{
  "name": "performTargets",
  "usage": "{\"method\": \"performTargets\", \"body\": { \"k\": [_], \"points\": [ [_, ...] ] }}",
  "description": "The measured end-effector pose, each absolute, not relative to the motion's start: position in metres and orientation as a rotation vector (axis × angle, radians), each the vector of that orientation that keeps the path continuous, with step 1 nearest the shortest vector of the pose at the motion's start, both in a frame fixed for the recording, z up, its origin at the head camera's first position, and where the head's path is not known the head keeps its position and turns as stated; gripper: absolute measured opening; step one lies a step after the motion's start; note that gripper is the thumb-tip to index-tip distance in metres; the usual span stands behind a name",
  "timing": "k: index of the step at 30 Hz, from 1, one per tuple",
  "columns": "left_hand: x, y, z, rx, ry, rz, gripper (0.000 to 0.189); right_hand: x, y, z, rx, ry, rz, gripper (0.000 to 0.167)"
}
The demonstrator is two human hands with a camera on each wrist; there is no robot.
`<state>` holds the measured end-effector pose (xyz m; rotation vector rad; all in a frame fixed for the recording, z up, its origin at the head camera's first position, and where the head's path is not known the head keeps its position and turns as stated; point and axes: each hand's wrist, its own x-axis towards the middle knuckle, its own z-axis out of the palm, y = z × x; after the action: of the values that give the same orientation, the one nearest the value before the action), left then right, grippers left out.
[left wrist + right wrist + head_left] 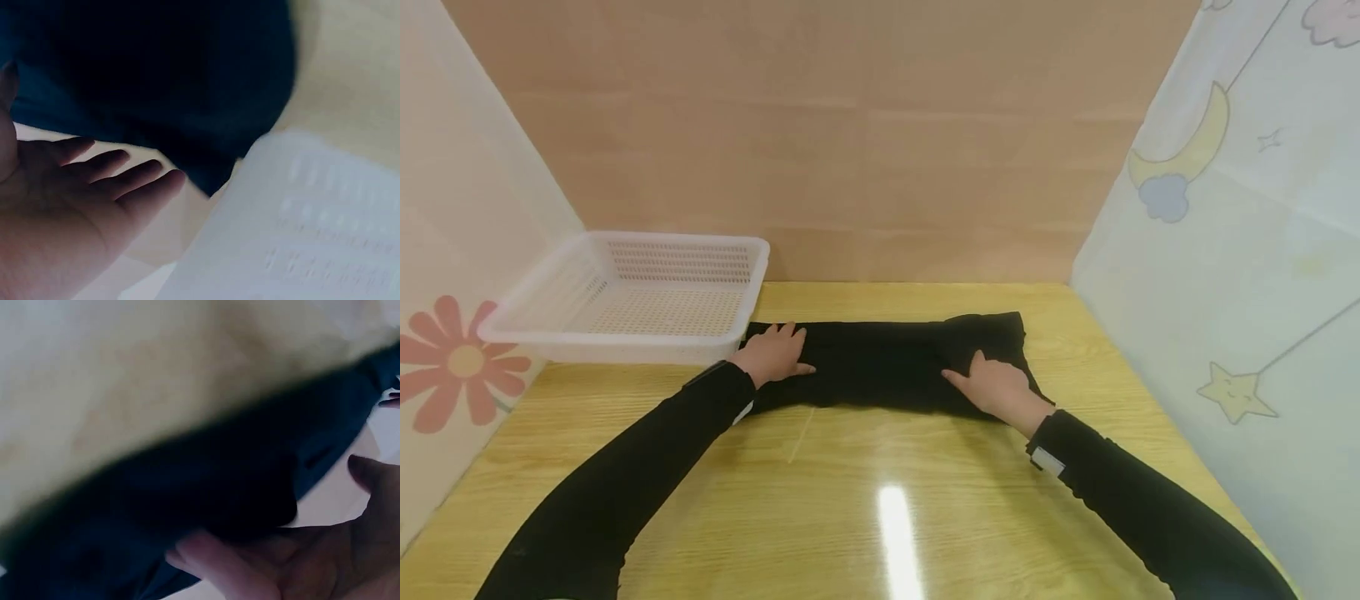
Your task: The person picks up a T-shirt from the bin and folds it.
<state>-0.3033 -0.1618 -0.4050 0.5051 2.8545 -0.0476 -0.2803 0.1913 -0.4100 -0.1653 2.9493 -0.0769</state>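
A dark, folded piece of cloth (872, 362) lies as a long strip across the table; its exact kind cannot be told. On its left end rests my left hand (775, 354), fingers spread and thumb apart. The left wrist view shows that palm (69, 206) with straight, separated fingers beside the cloth's edge. At the right end, my right hand (996, 385) touches the cloth, thumb pointing left. In the right wrist view, this hand (300, 562) has its thumb away from the fingers, which are partly hidden against the dark fabric (187, 481).
A white perforated plastic basket (602, 337) stands at the back left, close to my left hand. Patterned sheets line both sides, and a brown panel (850, 167) rises behind the wooden table (820, 500). Light glares off the table's front.
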Motion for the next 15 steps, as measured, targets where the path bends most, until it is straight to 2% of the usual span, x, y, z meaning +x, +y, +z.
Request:
{"method": "performTargets", "body": {
  "k": [6, 15],
  "points": [
    [-0.292, -0.168, -0.428, 0.501, 2.884, -0.132, 0.073, -0.286, 0.182, -0.434, -0.209, 2.94, 0.116, 0.121],
    [-0.273, -0.167, -0.425, 0.567, 2.952, -0.25, 0.081, -0.334, 0.181, -0.428, -0.435, 2.873, 0.131, 0.116]
  ]
}}
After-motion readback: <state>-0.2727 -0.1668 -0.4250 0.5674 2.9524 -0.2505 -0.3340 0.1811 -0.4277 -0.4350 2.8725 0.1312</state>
